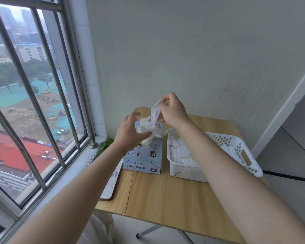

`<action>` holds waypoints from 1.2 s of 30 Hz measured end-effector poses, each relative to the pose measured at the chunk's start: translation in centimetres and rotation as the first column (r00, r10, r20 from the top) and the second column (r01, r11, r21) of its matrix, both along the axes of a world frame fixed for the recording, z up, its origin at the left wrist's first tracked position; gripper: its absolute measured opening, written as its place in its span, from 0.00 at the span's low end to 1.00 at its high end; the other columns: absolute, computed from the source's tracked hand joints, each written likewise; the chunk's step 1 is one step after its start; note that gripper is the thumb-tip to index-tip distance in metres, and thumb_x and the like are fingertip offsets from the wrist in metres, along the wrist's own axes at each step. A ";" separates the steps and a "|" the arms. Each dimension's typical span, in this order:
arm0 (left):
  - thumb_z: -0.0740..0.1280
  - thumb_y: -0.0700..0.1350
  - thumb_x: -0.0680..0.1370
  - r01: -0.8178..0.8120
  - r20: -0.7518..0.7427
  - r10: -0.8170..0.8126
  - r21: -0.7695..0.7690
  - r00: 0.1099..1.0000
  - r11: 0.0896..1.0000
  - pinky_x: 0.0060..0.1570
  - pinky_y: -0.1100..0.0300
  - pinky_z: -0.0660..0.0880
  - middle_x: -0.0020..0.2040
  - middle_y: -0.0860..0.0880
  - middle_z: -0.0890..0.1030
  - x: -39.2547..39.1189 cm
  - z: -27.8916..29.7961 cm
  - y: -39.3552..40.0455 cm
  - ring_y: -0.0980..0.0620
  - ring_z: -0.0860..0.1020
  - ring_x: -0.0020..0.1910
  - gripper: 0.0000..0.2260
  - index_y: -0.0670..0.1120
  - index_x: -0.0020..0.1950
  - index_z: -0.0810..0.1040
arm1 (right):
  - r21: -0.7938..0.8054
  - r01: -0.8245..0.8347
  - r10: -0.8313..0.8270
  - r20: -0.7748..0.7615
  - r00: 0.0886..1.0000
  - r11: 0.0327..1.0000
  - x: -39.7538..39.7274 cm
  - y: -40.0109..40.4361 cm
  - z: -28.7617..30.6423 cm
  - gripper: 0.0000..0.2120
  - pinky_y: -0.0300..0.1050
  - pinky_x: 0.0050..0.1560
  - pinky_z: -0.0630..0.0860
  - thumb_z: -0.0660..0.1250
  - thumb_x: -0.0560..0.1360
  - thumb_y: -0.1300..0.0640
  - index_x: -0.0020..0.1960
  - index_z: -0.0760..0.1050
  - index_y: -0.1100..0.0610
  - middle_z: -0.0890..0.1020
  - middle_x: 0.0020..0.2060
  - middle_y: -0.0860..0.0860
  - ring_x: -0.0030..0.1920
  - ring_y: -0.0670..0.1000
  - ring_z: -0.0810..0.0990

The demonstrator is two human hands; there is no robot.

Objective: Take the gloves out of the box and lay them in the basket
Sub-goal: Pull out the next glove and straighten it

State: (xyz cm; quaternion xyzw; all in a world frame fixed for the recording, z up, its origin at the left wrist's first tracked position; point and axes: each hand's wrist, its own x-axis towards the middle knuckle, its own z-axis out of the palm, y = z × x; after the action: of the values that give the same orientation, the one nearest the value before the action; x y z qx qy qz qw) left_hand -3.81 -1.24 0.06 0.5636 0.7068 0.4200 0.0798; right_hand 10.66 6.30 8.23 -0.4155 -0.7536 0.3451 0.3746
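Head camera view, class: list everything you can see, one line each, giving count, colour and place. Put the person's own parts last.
Glove box: one, pale blue, on the table left of the basket.
Basket: one, white, perforated, on the table's right side.
Gloves in basket: several, white, count unclear.
Glove being pulled: at least one, white, above the box.
Table: one, light wood, against the wall.
Board: one, pale, at the table's left edge.
Leaves: green, by the windowsill.
Window bars: several, metal, left.
Left hand: grip on the glove's lower part.
Right hand: grip pinching the glove's top.
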 end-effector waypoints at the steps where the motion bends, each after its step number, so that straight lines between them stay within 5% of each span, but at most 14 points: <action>1: 0.76 0.50 0.71 -0.011 -0.042 0.013 0.054 0.999 0.999 0.59 0.53 0.73 0.59 0.49 0.75 0.1 0.2 -0.1 0.48 0.75 0.59 0.24 0.48 0.64 0.73 | -0.006 0.004 -0.004 -0.008 1.000 1.000 -0.1 -0.1 0.2 0.02 0.58 0.46 0.82 0.57 0.81 0.56 0.51 0.68 0.53 0.78 0.47 0.54 0.43 0.58 0.83; 3: 0.73 0.47 0.73 0.033 -0.124 -0.031 0.013 0.992 0.999 0.54 0.56 0.74 0.52 0.53 0.76 0.4 0.1 -0.2 0.50 0.76 0.53 0.13 0.49 0.56 0.77 | 0.015 0.026 -0.025 -0.073 0.997 1.000 -0.2 -0.4 0.9 0.02 0.58 0.46 0.82 0.56 0.81 0.57 0.51 0.67 0.53 0.78 0.46 0.53 0.43 0.57 0.83; 8: 0.68 0.48 0.76 0.094 -0.122 -0.132 -0.274 0.984 0.957 0.53 0.53 0.78 0.55 0.52 0.79 0.3 -1.2 0.0 0.50 0.79 0.50 0.11 0.51 0.58 0.76 | 0.129 0.164 -0.112 -0.336 0.935 0.978 0.1 -1.2 1.7 0.02 0.57 0.44 0.80 0.55 0.81 0.59 0.51 0.66 0.54 0.77 0.42 0.48 0.42 0.57 0.81; 12: 0.64 0.47 0.77 0.092 -0.168 -0.176 -0.419 0.970 0.904 0.56 0.53 0.77 0.55 0.52 0.79 0.3 -1.3 0.2 0.49 0.79 0.51 0.10 0.50 0.58 0.76 | 0.108 0.226 -0.165 -0.404 0.900 0.968 1.0 -1.1 1.3 0.02 0.58 0.42 0.80 0.57 0.81 0.59 0.50 0.67 0.55 0.78 0.38 0.49 0.39 0.55 0.81; 16: 0.58 0.38 0.78 -0.085 -0.188 0.041 -0.237 0.981 0.968 0.41 0.55 0.76 0.45 0.45 0.77 0.4 -0.2 0.3 0.44 0.77 0.40 0.09 0.42 0.45 0.78 | 0.073 0.209 -0.173 -0.337 0.926 0.975 2.0 -0.6 1.1 0.02 0.55 0.45 0.80 0.58 0.81 0.57 0.51 0.68 0.56 0.77 0.33 0.45 0.36 0.53 0.81; 18: 0.59 0.39 0.78 -0.173 -0.061 0.172 -0.007 0.983 0.985 0.45 0.55 0.75 0.48 0.47 0.75 0.4 1.0 0.1 0.46 0.76 0.43 0.08 0.43 0.47 0.78 | 0.027 0.162 -0.147 -0.296 0.944 0.986 2.1 -0.3 0.8 0.03 0.57 0.47 0.80 0.59 0.81 0.55 0.50 0.69 0.55 0.78 0.35 0.48 0.39 0.56 0.82; 20: 0.63 0.43 0.77 -0.098 0.084 0.087 0.139 0.993 0.985 0.50 0.58 0.71 0.53 0.49 0.74 0.9 2.6 -0.3 0.50 0.75 0.49 0.06 0.47 0.52 0.77 | -0.008 0.110 -0.109 -0.247 0.963 0.994 2.1 -0.1 0.6 0.03 0.59 0.48 0.80 0.60 0.80 0.54 0.49 0.69 0.53 0.80 0.42 0.53 0.43 0.57 0.82; 23: 0.71 0.51 0.75 0.128 0.014 -0.129 0.050 0.992 0.991 0.55 0.59 0.69 0.56 0.51 0.74 1.7 4.1 0.1 0.53 0.72 0.55 0.13 0.54 0.59 0.78 | -0.058 0.032 -0.042 -0.195 0.980 0.998 1.8 -0.3 0.3 0.03 0.59 0.49 0.80 0.60 0.79 0.55 0.46 0.70 0.50 0.80 0.44 0.53 0.46 0.56 0.82; 26: 0.70 0.50 0.77 0.059 -0.106 -0.058 0.004 0.993 0.998 0.41 0.60 0.67 0.42 0.51 0.77 2.0 4.2 0.9 0.50 0.73 0.44 0.08 0.46 0.47 0.83 | -0.119 -0.052 0.026 -0.214 0.977 0.992 1.6 -0.5 0.4 0.05 0.58 0.50 0.81 0.59 0.76 0.59 0.48 0.72 0.50 0.81 0.47 0.54 0.47 0.54 0.83; 30: 0.68 0.44 0.77 -0.021 0.203 0.011 0.049 0.979 0.999 0.28 0.68 0.61 0.28 0.50 0.71 1.3 4.5 1.0 0.57 0.67 0.26 0.12 0.39 0.36 0.79 | -0.169 -0.151 0.145 -0.046 0.988 0.974 2.2 -0.7 -0.7 0.16 0.38 0.49 0.74 0.66 0.75 0.58 0.62 0.72 0.53 0.79 0.55 0.49 0.55 0.48 0.77; 33: 0.68 0.46 0.78 0.016 0.581 -0.077 0.109 0.810 0.994 0.40 0.59 0.71 0.37 0.45 0.78 1.1 5.3 0.3 0.52 0.74 0.34 0.13 0.34 0.47 0.80 | -0.215 -0.240 0.265 0.094 0.960 0.947 2.0 -1.0 -2.1 0.23 0.36 0.47 0.72 0.72 0.73 0.53 0.65 0.72 0.53 0.77 0.57 0.47 0.56 0.46 0.76; 36: 0.70 0.49 0.77 0.048 0.766 -0.166 0.174 0.621 0.984 0.41 0.56 0.74 0.40 0.45 0.79 0.8 6.4 -0.2 0.49 0.77 0.37 0.10 0.43 0.47 0.81 | -0.298 -0.249 0.269 0.030 0.963 0.922 1.5 -1.2 -2.6 0.16 0.38 0.45 0.77 0.73 0.73 0.50 0.59 0.78 0.53 0.82 0.52 0.48 0.51 0.48 0.81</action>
State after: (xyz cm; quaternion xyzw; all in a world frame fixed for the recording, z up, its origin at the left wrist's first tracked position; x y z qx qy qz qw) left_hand -3.01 -1.49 6.44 0.3725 0.5377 0.6636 0.3629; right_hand 12.17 5.07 5.58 -0.3747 -0.7555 0.4840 0.2335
